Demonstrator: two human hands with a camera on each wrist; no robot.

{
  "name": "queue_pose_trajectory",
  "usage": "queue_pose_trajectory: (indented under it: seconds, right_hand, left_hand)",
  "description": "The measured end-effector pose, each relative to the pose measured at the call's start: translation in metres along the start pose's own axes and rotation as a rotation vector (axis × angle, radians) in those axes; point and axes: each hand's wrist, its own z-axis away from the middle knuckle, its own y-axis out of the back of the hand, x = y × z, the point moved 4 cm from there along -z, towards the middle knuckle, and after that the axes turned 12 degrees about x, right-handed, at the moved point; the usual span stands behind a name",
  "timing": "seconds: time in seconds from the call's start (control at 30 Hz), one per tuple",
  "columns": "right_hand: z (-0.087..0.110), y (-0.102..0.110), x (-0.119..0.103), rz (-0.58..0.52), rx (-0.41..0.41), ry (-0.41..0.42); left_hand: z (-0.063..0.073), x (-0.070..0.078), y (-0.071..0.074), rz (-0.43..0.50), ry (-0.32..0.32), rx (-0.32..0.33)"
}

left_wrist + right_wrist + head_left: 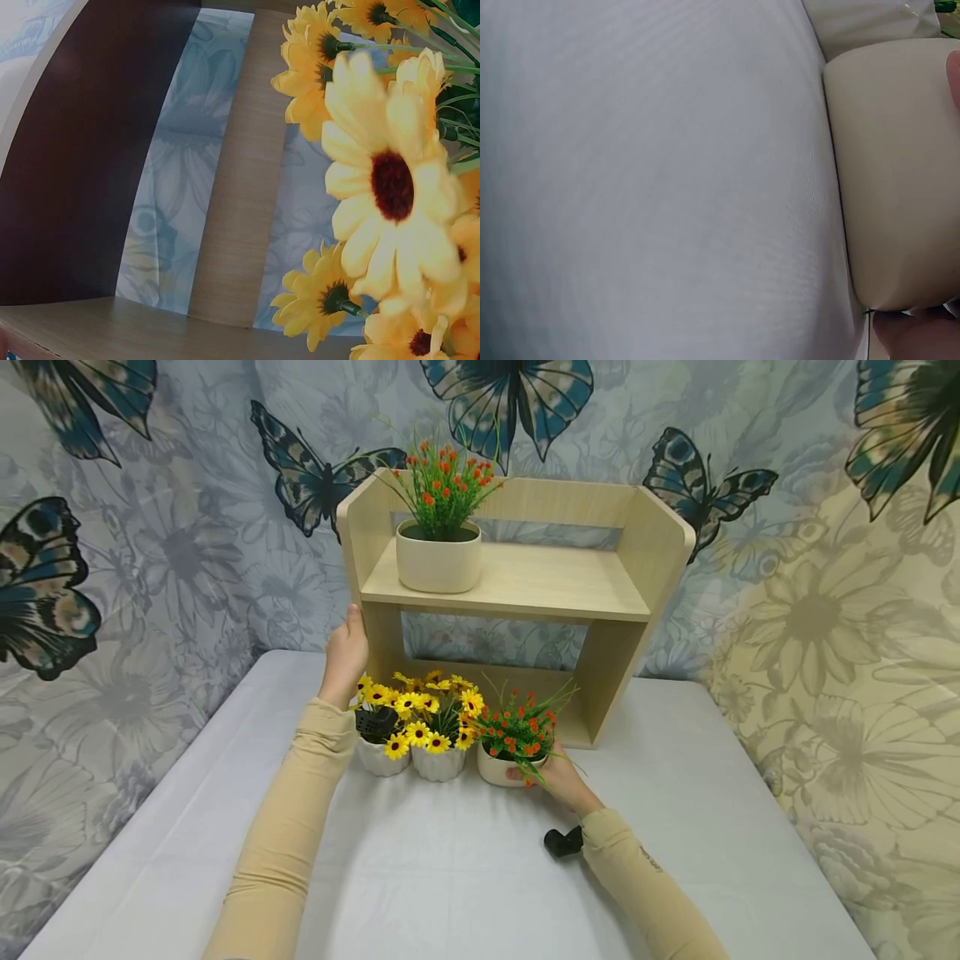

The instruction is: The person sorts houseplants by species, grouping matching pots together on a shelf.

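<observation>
My left hand [347,658] holds the left side panel of a two-tier wooden shelf [502,602], thumb up at its front edge; the other fingers are mostly hidden. With my right hand [558,781] I grip a cream pot [900,172] of red-flowered grass [517,727], thumb across its front. That pot stands on the white cloth before the shelf's right part. Left of it are two white pots [438,764] of yellow daisies [416,706], which loom large in the left wrist view. A similar red-flowered plant [442,497] in a cream pot [438,560] stands on the upper tier's left.
White cloth [450,877] covers the table around the pots. Behind the shelf hangs a patterned backdrop [202,543] with butterflies. Black wrist cameras show by the daisies and near the right cuff [600,827].
</observation>
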Motion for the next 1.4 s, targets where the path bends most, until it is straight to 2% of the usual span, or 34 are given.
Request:
queue_pose_trajectory:
  seconds: [0.2, 0.3, 0.5, 0.63, 0.8, 1.07, 1.2, 1.4]
  right_hand:
    - [0.002, 0.003, 0.004, 0.02, 0.052, -0.053]
    - [0.001, 0.005, 0.008, 0.01, 0.052, -0.073]
    - [0.001, 0.018, 0.01, 0.113, 0.112, -0.124]
    - [-0.001, 0.031, -0.004, 0.099, 0.15, -0.088]
    - [-0.002, 0.047, -0.029, 0.02, 0.199, -0.051]
    - [0.0, 0.072, -0.058, -0.035, 0.2, 0.093]
    - [0.0, 0.081, -0.075, -0.036, 0.242, 0.097]
    - [-0.002, 0.088, -0.1, -0.02, 0.241, 0.118]
  left_hand:
    - [0.0, -0.003, 0.0, -0.022, 0.006, 0.003]
    - [0.0, -0.002, 0.0, -0.02, -0.003, 0.005]
    - [0.0, -0.003, 0.0, -0.01, -0.006, 0.007]
    - [0.0, -0.003, 0.0, -0.02, -0.01, 0.012]
    - [0.0, -0.002, 0.001, -0.023, -0.014, 0.015]
    - [0.002, -0.001, 0.001, -0.018, -0.005, 0.008]
    - [0.001, -0.001, 0.001, -0.015, -0.013, 0.01]
    - [0.001, -0.002, 0.0, -0.009, -0.015, 0.017]
